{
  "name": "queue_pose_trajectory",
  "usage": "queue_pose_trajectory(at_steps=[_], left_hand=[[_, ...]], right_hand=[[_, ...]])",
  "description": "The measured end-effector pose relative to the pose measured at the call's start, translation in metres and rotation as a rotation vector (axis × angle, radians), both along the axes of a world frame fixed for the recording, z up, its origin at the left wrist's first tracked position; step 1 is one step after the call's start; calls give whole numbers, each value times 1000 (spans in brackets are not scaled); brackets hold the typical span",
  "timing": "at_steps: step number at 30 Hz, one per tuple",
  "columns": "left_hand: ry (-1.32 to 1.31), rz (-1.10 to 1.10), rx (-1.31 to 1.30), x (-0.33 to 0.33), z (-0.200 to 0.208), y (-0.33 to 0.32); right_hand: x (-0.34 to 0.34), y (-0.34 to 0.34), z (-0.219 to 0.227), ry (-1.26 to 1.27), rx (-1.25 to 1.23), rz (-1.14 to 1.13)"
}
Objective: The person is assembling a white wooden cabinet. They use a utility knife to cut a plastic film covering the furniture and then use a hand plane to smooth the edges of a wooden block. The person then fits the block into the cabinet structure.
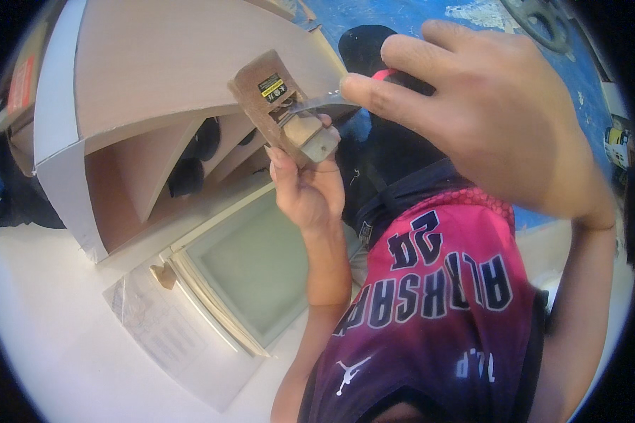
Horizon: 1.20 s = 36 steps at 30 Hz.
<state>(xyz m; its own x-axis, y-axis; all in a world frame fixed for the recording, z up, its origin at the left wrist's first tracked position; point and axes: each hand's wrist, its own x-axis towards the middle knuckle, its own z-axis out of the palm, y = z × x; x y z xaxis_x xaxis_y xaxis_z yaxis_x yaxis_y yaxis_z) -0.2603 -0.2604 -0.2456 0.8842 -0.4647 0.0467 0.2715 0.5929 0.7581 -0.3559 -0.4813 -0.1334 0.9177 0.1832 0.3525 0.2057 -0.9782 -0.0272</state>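
Note:
My left hand (309,194) is closed round the lower end of a small wooden hand plane (255,88), holding it tilted up in the air. A black and yellow label sits on the plane's face, and metal parts (319,145) show near my fingers. My right hand (504,123) is closed on a tool with a pink and black handle, mostly hidden by the fingers. The tool's slim metal end (321,102) reaches to the plane's opening. Whether it touches the plane's parts, I cannot tell.
A wooden cabinet (169,60) with slanted compartments and dark items inside lies at the left. Below it are a glass-panelled frame (254,261) and a clear sheet (180,349) on the white floor. Blue covering (409,14) and a dark round metal object (541,21) lie at the upper right.

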Motion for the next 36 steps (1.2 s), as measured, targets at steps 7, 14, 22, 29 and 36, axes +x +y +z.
queue_pose_trajectory(at_steps=[7,14,22,29,36], left_hand=[[-16,40,16,-1,1,-1],[23,-6,-55,2,-3,2],[-4,-8,60,2,-5,2],[-55,0,66,6,-6,5],[-64,15,94,7,-8,7]], right_hand=[[10,10,-9,-41,106,-1],[6,2,1,14,25,18],[6,2,-2,17,47,52],[6,6,3,26,10,-8],[7,1,-9,1,41,70]])
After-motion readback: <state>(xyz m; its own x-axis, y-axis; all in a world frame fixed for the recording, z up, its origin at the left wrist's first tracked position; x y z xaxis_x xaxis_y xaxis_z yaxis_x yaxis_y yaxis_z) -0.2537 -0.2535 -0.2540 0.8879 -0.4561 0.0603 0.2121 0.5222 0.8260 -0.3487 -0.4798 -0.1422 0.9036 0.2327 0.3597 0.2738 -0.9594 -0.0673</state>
